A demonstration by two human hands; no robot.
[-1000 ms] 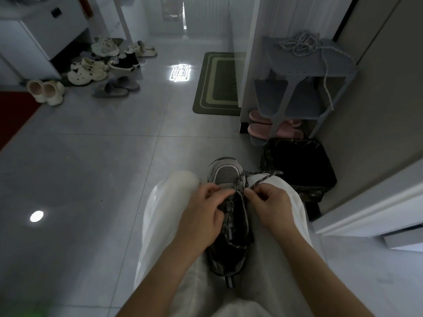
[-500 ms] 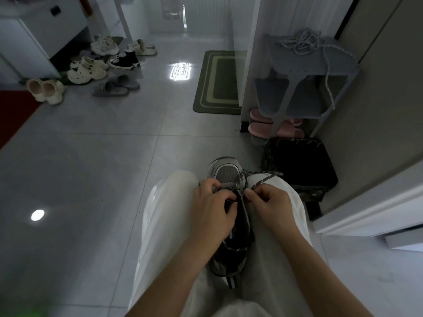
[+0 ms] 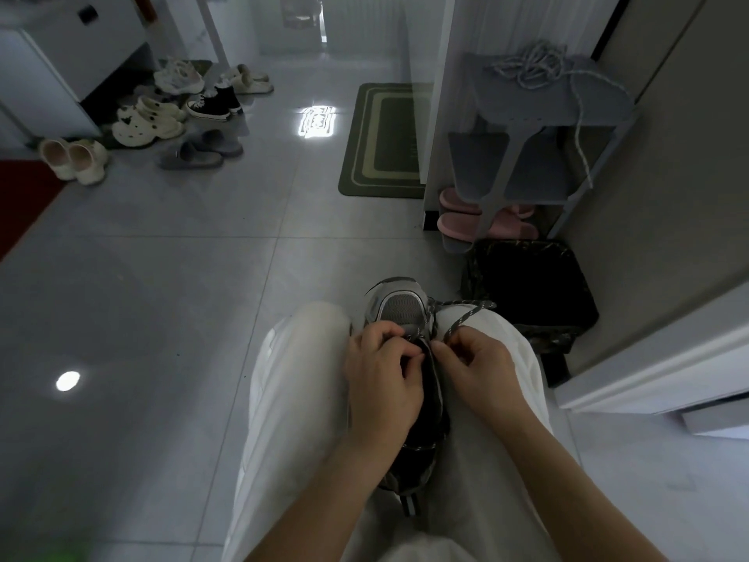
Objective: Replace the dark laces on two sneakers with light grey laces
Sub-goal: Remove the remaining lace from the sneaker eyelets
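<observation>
A grey and black sneaker lies between my thighs, toe pointing away from me. My left hand rests over its tongue with fingers curled, pinching at the eyelets near the toe. My right hand pinches the dark speckled lace, which loops up from the eyelets and trails across my right knee. A bundle of light grey laces lies on top of the grey shoe rack, one strand hanging down its side. The other sneaker is not in view.
A black-lined bin stands right beyond my right knee. Pink slippers sit under the rack. A green mat lies ahead, and several shoes and slippers cluster at the far left. A cabinet edge runs along the right.
My left hand has slid forward over the tongue toward the toe end. My right hand stays at the lace, its loop now standing a little higher.
</observation>
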